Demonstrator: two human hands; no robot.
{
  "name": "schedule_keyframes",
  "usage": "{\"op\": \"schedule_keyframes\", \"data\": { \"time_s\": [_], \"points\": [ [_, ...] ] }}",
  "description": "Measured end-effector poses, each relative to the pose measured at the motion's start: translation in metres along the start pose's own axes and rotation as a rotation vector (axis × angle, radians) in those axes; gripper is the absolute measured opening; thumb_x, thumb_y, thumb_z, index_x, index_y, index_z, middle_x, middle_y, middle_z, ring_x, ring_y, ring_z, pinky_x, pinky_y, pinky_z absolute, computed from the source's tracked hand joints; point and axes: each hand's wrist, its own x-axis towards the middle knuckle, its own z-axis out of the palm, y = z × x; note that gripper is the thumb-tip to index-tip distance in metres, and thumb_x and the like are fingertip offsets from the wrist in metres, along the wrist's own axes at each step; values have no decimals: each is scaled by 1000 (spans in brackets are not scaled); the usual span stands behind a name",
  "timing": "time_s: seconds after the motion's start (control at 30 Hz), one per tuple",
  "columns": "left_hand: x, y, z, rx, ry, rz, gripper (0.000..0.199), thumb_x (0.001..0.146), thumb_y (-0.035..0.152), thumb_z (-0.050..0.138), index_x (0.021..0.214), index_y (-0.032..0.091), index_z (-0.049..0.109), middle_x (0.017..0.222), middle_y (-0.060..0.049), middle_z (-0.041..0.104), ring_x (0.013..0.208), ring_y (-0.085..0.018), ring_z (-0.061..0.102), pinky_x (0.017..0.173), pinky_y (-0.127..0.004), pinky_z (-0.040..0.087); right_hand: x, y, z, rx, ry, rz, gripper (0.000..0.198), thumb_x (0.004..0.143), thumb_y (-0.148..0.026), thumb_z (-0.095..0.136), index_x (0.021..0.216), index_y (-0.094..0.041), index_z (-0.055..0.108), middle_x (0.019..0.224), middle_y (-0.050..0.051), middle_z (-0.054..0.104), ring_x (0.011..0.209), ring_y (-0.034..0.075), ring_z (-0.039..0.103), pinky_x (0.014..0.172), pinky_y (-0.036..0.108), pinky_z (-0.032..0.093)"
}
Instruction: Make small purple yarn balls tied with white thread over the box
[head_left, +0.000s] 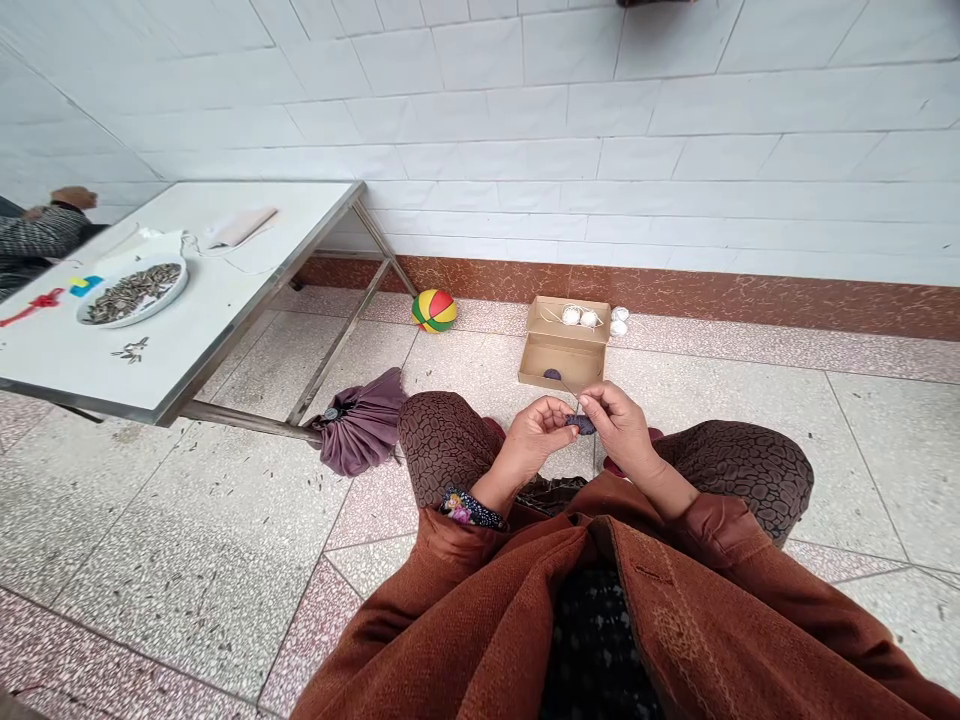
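Observation:
Between my two hands, above the gap between my knees, is a small dark purple bundle of yarn (pixel 580 425). My left hand (pixel 534 442) is closed, pinching the bundle between thumb and fingers. Close against its other side, my right hand (pixel 619 428) is closed too, its fingertips pinched at the thin dark yarn strand (pixel 570 386). That strand runs down toward a dark yarn ball (pixel 552 374) lying in an open cardboard box (pixel 529 366) on the floor. Fingers partly hide the bundle, and I cannot tell whether a hook or needle is there.
White yarn balls (pixel 571 316) sit in the box lid, with more white balls (pixel 619 320) beside it. A colourful ball (pixel 434 311) rests near the wall. Left are a purple cloth bag (pixel 367 425) and a table (pixel 232 300) bearing a plate (pixel 180 288) of seed-like pieces; another person's sleeve (pixel 43 232) shows beyond.

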Motion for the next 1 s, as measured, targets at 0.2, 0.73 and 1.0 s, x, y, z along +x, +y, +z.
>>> {"op": "schedule_keyframes", "data": {
  "time_s": [0.2,0.73,1.0],
  "points": [
    [-2,2,1,-42,-6,-2,35,71,36,86,91,16,66,79,1,62,71,-10,58,74,-28,54,-1,1,-1,37,4,25,21,96,-41,59,90,-22,65,80,2,66,73,18,61,70,32,49],
    [8,-7,-11,29,239,75,26,70,31,79,84,18,61,68,4,61,61,-10,59,67,-26,49,-17,14,9,119,-347,150,25,100,-44,50,91,-23,60,72,-1,60,61,16,58,60,30,51],
    [7,3,-23,227,196,141,17,71,23,75,80,18,62,68,4,61,64,-8,55,66,-23,43,-10,-13,-7,-235,-416,-313,20,103,-31,51,100,-25,70,93,7,65,85,21,64,78,34,55]
  ]
}}
